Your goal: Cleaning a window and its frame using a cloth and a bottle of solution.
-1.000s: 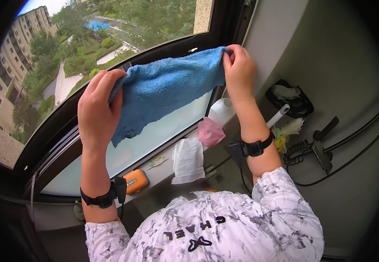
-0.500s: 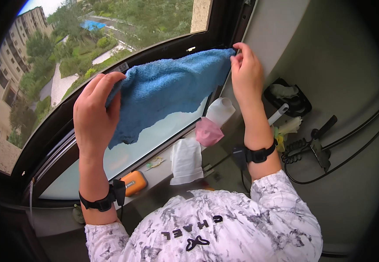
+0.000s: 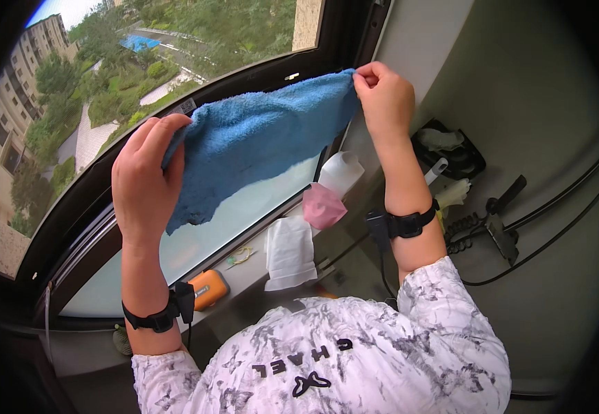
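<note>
A blue towel (image 3: pixel 258 138) hangs stretched between my two hands in front of the window frame (image 3: pixel 244 86). My left hand (image 3: pixel 147 172) pinches its upper left corner, the fingertips partly hidden behind the cloth's folds. At the upper right corner, my right hand (image 3: pixel 385 96) grips the edge between thumb and forefinger. The towel's lower edge hangs unevenly over the frosted lower pane (image 3: pixel 265 200), with a dark patch near its bottom left corner.
On the sill below lie an orange device (image 3: pixel 208 290), a white cloth or packet (image 3: pixel 290 254), a pink crumpled piece (image 3: pixel 323 205) and a white container (image 3: pixel 341 171). At right are a black holder (image 3: pixel 468 162) and a black clamp with cables (image 3: pixel 501 231).
My right hand has closed its fingers on the towel's corner and drawn it taut. The whole view has shifted slightly.
</note>
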A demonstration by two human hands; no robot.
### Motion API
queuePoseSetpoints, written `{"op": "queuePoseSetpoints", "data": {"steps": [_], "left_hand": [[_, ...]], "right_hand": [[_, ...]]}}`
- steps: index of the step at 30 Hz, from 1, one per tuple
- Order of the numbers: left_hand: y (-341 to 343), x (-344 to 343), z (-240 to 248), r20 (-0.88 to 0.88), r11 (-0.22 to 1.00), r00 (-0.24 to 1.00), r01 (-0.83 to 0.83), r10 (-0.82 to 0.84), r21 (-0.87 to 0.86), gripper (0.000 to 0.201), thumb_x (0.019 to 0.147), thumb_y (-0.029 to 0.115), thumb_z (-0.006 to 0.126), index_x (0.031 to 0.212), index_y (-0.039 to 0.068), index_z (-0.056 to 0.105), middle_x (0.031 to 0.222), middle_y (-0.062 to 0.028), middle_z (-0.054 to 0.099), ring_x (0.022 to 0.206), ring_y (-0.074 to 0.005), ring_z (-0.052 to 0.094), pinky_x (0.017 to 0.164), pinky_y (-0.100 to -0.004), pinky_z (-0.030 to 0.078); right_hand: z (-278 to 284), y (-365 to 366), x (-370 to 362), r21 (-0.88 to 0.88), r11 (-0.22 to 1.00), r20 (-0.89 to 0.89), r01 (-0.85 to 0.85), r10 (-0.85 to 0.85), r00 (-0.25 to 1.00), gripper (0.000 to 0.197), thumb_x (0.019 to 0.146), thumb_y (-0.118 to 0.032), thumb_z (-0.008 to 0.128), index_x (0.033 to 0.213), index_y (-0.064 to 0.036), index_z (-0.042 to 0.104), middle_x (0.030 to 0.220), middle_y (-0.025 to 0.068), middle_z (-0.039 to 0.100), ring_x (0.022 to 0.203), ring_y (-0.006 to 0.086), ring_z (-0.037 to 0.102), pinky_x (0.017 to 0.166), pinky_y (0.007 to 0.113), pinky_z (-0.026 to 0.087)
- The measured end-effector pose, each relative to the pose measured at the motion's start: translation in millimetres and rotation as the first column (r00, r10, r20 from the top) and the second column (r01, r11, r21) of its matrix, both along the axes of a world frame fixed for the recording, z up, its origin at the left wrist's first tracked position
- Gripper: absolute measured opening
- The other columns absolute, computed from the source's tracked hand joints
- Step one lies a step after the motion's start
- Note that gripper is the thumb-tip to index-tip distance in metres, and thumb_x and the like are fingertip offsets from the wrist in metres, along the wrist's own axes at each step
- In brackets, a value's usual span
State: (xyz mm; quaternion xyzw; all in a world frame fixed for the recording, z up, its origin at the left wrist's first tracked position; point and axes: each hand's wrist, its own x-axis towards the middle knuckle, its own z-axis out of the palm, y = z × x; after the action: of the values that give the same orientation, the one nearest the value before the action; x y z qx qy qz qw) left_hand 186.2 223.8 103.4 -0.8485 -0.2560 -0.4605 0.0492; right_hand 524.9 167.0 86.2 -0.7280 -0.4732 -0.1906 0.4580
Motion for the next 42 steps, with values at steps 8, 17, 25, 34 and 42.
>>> {"op": "queuePoseSetpoints", "data": {"steps": [8, 17, 25, 34, 42], "left_hand": [[0, 2, 1, 0.008, 1.000, 1.000, 0.007, -0.007, 0.000, 0.030, 0.083, -0.004, 0.068, 0.110, 0.008, 0.066, 0.096, -0.0115, 0.066, 0.085, -0.0347, 0.065, 0.076, -0.0411, 0.053], [-1, -3, 0, -0.058, 0.999, 0.998, 0.026, -0.024, 0.039, 0.036, 0.078, -0.007, 0.068, 0.111, 0.009, 0.068, 0.095, -0.0118, 0.067, 0.086, -0.0330, 0.067, 0.078, -0.0382, 0.054], [-1, -2, -1, -0.072, 0.994, 0.997, 0.014, -0.006, 0.107, 0.040, 0.070, -0.003, 0.073, 0.107, 0.013, 0.068, 0.091, -0.0072, 0.065, 0.084, -0.0279, 0.065, 0.073, -0.0383, 0.053], [-4, -2, 2, -0.102, 0.997, 0.995, 0.028, -0.020, 0.074, 0.038, 0.074, -0.005, 0.071, 0.108, 0.011, 0.070, 0.093, -0.0106, 0.067, 0.084, -0.0314, 0.067, 0.076, -0.0384, 0.055], [-4, -5, 1, -0.088, 0.994, 0.996, 0.031, -0.022, 0.105, 0.037, 0.074, -0.004, 0.072, 0.108, 0.012, 0.070, 0.094, -0.0096, 0.067, 0.086, -0.0304, 0.067, 0.078, -0.0383, 0.055]], "right_hand": [[21, 44, 12, 0.143, 0.972, 0.364, 0.188, -0.228, 0.903, 0.013, 0.089, -0.017, 0.069, 0.087, -0.0098, 0.059, 0.074, 0.0116, 0.069, 0.069, 0.0334, 0.069, 0.064, 0.044, 0.054], [-14, 37, -17, 0.140, 0.975, 0.332, 0.171, -0.209, 0.920, 0.037, 0.092, -0.016, 0.062, 0.127, -0.0058, 0.062, 0.104, 0.0178, 0.067, 0.098, 0.0368, 0.065, 0.083, 0.046, 0.053], [-4, 16, -30, -0.121, 0.954, 0.251, 0.274, -0.237, 0.938, 0.051, 0.093, -0.026, 0.057, 0.142, -0.0111, 0.056, 0.104, 0.0160, 0.068, 0.096, 0.0358, 0.067, 0.084, 0.047, 0.053], [20, 1, -24, -0.449, 0.887, 0.050, 0.108, -0.096, 0.994, 0.060, 0.094, -0.031, 0.048, 0.153, -0.0195, 0.044, 0.102, 0.0176, 0.074, 0.092, 0.0371, 0.071, 0.082, 0.049, 0.056], [18, 11, -28, -0.547, 0.825, 0.064, 0.140, -0.126, 0.990, 0.059, 0.093, -0.026, 0.042, 0.149, -0.0094, 0.048, 0.118, 0.0226, 0.070, 0.107, 0.0403, 0.068, 0.095, 0.049, 0.052]]}}
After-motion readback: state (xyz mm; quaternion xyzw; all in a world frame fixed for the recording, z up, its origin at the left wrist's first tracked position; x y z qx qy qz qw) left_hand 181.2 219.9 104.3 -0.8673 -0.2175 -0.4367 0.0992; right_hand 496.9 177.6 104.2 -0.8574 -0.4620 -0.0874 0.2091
